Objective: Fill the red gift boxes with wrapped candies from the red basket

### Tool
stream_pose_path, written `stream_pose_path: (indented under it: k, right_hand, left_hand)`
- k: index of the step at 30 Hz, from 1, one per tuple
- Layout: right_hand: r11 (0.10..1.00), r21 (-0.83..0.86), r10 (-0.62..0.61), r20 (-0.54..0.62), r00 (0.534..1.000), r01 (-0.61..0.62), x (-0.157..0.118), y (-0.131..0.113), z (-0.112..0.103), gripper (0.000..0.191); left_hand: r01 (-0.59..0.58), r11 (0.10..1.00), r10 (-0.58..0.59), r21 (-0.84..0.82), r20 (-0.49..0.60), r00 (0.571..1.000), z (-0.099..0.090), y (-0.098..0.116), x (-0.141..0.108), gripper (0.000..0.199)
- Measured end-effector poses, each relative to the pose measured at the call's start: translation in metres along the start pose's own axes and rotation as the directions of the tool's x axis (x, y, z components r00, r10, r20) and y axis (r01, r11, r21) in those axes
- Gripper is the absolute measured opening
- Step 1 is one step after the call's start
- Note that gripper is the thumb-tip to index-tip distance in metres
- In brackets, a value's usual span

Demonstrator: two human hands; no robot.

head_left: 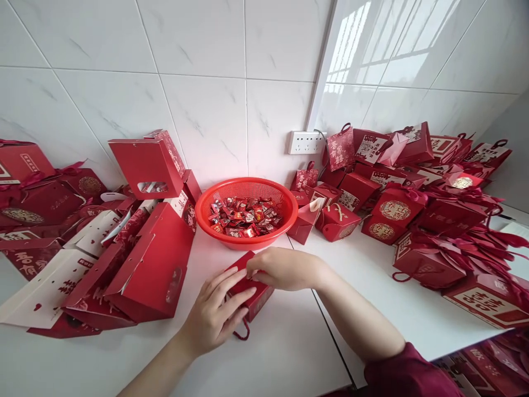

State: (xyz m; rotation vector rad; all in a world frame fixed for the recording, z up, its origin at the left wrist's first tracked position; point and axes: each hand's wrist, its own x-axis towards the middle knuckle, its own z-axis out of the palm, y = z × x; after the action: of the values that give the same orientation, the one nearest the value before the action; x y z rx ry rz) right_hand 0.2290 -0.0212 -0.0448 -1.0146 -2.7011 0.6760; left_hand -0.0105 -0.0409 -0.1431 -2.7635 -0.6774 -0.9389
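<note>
A small red gift box [261, 300] lies on the white table in front of the basket, with a dark red cord loop [243, 331] sticking out at its near end. My left hand [221, 309] rests over the box's left side, its fingers stretched out and apart. Bent over the top of the box, my right hand [276, 268] has its fingers curled together in a pinch. What lies between those fingertips is hidden. Just behind the box stands a red plastic basket [206, 229] holding many small wrapped candies [246, 216].
Unfolded and open red boxes [152, 264] lean in a row at left. Finished-looking gift boxes with ribbons [397, 209] are piled at right. A white power strip [306, 143] sits on the tiled wall [202, 110]. A dark seam [330, 336] crosses the table.
</note>
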Motion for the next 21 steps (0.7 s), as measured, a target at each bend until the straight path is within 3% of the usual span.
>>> stream_pose_path:
  k: [5, 10, 13, 15, 17, 19, 21]
  right_hand:
    - [0.998, 0.001, -0.063, -0.058, 0.996, 0.063, 0.010, 0.001, 0.014, 0.013]
    - [0.998, -0.056, -0.015, -0.106, 0.994, 0.009, 0.019, 0.009, 0.023, 0.037]
    - [0.996, -0.052, -0.075, -0.162, 0.984, 0.067, 0.020, 0.008, 0.022, 0.022]
    - [0.988, -0.069, -0.151, -0.194, 0.969, 0.140, 0.019, 0.003, 0.021, 0.009]
    - [0.974, -0.116, -0.214, -0.183, 0.960, 0.195, 0.018, -0.004, 0.023, 0.008]
    - [0.961, -0.173, -0.237, -0.121, 0.964, 0.214, 0.019, -0.012, 0.030, 0.006]
    - [0.949, -0.241, -0.222, -0.047, 0.974, 0.205, 0.021, -0.020, 0.039, 0.011]
  left_hand:
    - [0.237, 0.971, -0.235, -0.029, 0.061, 0.970, -0.002, -0.003, 0.002, 0.040]
    - [0.408, 0.909, -0.397, -0.082, 0.122, 0.910, -0.007, -0.012, 0.004, 0.030]
    - [0.486, 0.864, -0.459, -0.132, 0.191, 0.867, -0.011, -0.017, 0.006, 0.040]
    - [0.508, 0.842, -0.476, -0.184, 0.191, 0.858, -0.012, -0.021, 0.005, 0.048]
    - [0.493, 0.829, -0.467, -0.263, 0.160, 0.870, -0.011, -0.024, 0.003, 0.055]
    - [0.479, 0.802, -0.466, -0.357, 0.129, 0.876, -0.008, -0.025, 0.000, 0.057]
    - [0.507, 0.752, -0.503, -0.421, 0.131, 0.854, -0.006, -0.026, -0.002, 0.052]
